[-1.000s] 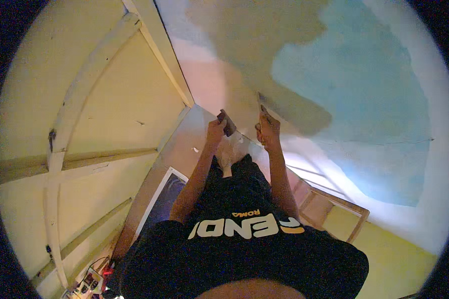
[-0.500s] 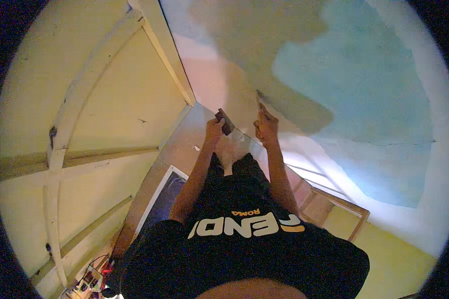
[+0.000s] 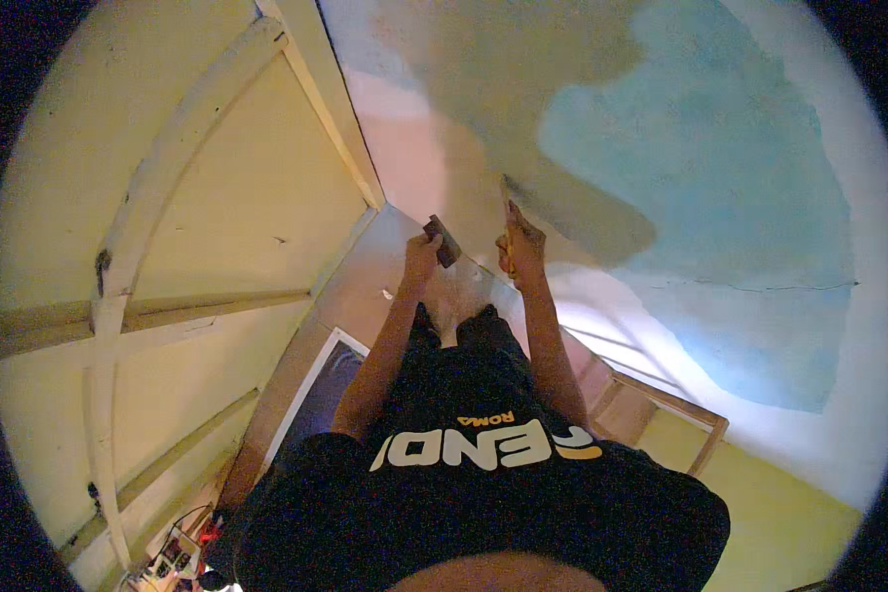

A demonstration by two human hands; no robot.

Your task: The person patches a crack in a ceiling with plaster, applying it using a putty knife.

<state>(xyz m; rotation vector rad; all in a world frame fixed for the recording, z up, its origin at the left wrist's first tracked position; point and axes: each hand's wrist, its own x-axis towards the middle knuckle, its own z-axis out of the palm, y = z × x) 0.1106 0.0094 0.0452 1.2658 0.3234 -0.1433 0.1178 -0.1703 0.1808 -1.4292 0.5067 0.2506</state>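
Note:
My left hand (image 3: pixel 421 257) grips a dark brown, flat rectangular piece (image 3: pixel 444 243), its fingers closed on one edge. I cannot make out what kind of piece it is. To its right, my right hand (image 3: pixel 524 251) is closed round a thin putty knife (image 3: pixel 508 215), which points up and away from me. Its narrow blade shows nearly edge-on, close to or touching the painted wall (image 3: pixel 548 212). A shadow of the hand and blade falls on the wall there. Greyish-tan, pale blue and pinkish patches cover this wall.
On the left stands a yellowish panel wall with wooden battens (image 3: pixel 109 247). A white-framed dark panel (image 3: pixel 316 385) lies low beside my left arm. At lower right is a wooden frame (image 3: pixel 705 434); cluttered small items (image 3: pixel 183 548) sit at lower left. A crack (image 3: pixel 789 287) runs along the wall.
My right hand and the putty knife have shifted slightly to the left along the wall. My left hand with the dark piece has hardly moved.

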